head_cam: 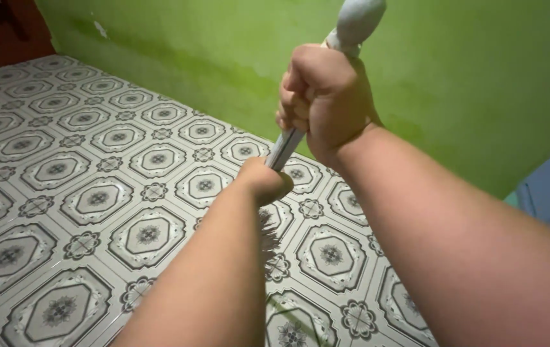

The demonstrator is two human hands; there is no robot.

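While the right hand (323, 96) grips the broom (345, 38) handle near its grey top, the left hand (263, 180) clasps it lower (toward 7 o'clock), bristles showing above the patterned floor (95, 167) beside a green wall (468, 77).

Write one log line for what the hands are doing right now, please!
left hand: gripping broom handle low | right hand: gripping it higher | bristles: over patterned tile floor | wall: green
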